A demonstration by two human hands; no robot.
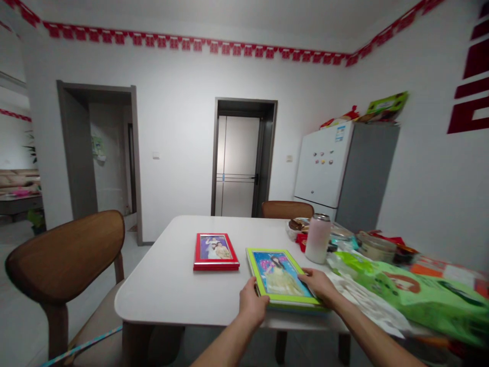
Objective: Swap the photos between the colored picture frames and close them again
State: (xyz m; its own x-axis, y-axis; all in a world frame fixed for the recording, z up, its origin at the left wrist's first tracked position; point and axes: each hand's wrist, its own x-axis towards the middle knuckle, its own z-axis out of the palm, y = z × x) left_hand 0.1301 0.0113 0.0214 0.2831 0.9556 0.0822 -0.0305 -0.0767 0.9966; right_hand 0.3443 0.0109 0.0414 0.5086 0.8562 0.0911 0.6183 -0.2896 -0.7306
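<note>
A lime-green picture frame (280,275) with a photo of a figure in a pale yellow dress lies face up near the table's front edge, apparently over something flat beneath it. My left hand (252,302) grips its lower left side, thumb on the border. On the right side, my right hand (318,285) has its thumb on the photo's edge and its fingers hidden below. To the left rests a red picture frame (216,252), flat on the white table (179,285), with a photo of several people on purple.
A pink-white tumbler (318,238) stands right of the green frame. Green tissue packs (424,293), a white plastic bag (369,303) and containers crowd the table's right side. Brown chairs stand at left (69,255) and behind (287,209). A fridge (324,168) is at the back right.
</note>
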